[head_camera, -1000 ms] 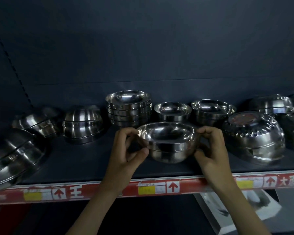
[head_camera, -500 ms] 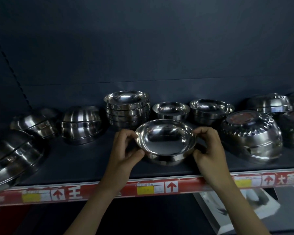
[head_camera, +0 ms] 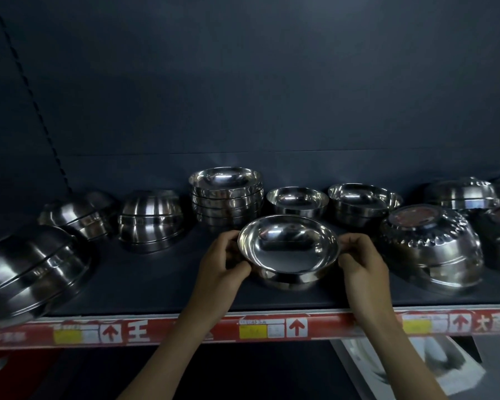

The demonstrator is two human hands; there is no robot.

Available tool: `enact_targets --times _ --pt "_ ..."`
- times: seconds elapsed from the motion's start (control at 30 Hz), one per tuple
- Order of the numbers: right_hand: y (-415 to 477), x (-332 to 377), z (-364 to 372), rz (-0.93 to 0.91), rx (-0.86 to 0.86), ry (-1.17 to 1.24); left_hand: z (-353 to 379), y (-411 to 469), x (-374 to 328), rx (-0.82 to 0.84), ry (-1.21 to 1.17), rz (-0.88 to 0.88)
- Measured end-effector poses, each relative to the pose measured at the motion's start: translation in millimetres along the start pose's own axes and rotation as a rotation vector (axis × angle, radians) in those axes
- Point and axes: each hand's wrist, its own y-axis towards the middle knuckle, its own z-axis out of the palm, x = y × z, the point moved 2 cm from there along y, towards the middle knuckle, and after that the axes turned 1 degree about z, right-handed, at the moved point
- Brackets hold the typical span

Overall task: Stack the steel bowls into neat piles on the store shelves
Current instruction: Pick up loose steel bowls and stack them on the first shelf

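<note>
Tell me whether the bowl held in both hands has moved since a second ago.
Yes: the held bowl has tipped its mouth toward the camera, yet stays just in front of the upright stack.

Shiny steel bowl (head_camera: 287, 251) — tilted toward the camera, above shelf (head_camera: 156, 287) front.

- Red strip (head_camera: 329, 327) on shelf (head_camera: 156, 287) front: white "王" (head_camera: 138, 330), "大" (head_camera: 485, 324), up arrows (head_camera: 296, 327).
- Yel. price tags (head_camera: 253, 332): txt too small to read.
</note>
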Motion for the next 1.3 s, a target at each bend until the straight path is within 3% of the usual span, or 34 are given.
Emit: enact_targets --times 0.27,0.53,1.0,1.3 --pt "-6.0 14.5 1.0 -0.037 0.049 0.125 -5.1 -5.0 -13.2 0.016 -0.026 0.023" --pt "4.0 51.2 16.2 -0.181 0.108 0.285 -33.0 8.4 -48.6 -0.034 -0.061 0.185" --pt "63.7 92.9 90.7 -0.306 0.455 0.141 -84.9 70.2 -64.1 -0.065 -0.086 0.245" --pt "97.5 84.0 123.1 -0.263 0.475 0.06 -93.1 104.9 -48.7 -0.085 -0.043 0.204"
